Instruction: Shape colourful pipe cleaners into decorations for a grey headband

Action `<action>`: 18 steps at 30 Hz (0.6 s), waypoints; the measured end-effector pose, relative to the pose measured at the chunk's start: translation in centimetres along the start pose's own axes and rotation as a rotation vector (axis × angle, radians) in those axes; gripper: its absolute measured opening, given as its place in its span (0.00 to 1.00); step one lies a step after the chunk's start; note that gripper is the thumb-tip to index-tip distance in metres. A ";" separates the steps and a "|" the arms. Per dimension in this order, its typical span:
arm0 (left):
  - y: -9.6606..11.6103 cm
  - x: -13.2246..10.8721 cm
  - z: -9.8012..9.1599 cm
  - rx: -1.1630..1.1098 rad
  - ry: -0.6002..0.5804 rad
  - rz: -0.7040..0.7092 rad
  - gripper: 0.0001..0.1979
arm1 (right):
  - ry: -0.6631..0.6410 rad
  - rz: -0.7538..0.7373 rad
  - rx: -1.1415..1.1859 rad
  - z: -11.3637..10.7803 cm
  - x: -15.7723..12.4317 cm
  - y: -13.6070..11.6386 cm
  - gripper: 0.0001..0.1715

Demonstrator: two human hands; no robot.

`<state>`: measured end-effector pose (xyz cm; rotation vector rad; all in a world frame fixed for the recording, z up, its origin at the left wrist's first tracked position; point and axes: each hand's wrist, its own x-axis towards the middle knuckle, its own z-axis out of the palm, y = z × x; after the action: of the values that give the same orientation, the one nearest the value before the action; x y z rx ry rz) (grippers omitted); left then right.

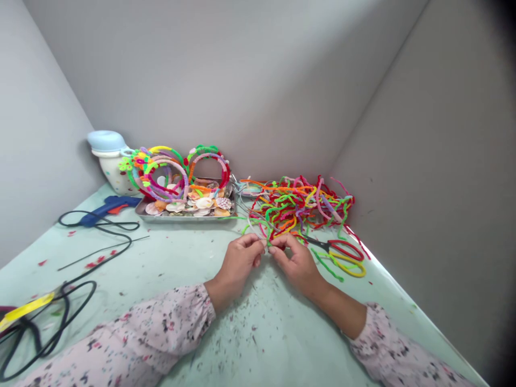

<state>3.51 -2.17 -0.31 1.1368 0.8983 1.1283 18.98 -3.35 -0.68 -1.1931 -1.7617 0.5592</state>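
Note:
My left hand and my right hand meet over the middle of the table, fingertips nearly touching. Thumb and fingers of each are closed in a pinch. A green pipe cleaner shows between them, its end at the right fingertips. From the left fingertips a thin pale band runs up toward the pile behind; its full shape is hard to make out. Just beyond the hands lies a tangled heap of colourful pipe cleaners. Scissors with red and yellow handles rest right of my right hand.
A metal tray of seashells stands at the back, with pipe-cleaner-wrapped headbands on it. Left are a blue glue gun, a looping black cord and a white container with blue lid. Grey walls enclose the table.

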 end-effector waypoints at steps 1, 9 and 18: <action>-0.1 0.0 0.0 -0.010 -0.003 -0.004 0.10 | -0.002 -0.001 0.001 0.0 0.0 0.0 0.03; 0.1 0.1 -0.2 -0.110 -0.024 -0.045 0.16 | 0.001 -0.015 -0.031 -0.1 0.0 0.0 0.04; 0.5 0.3 -0.2 -0.134 -0.037 -0.106 0.16 | 0.008 -0.054 -0.117 -0.1 -0.1 0.0 0.03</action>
<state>3.24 -1.83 0.11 0.9864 0.8316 1.0618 19.08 -3.46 -0.69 -1.2214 -1.8346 0.4238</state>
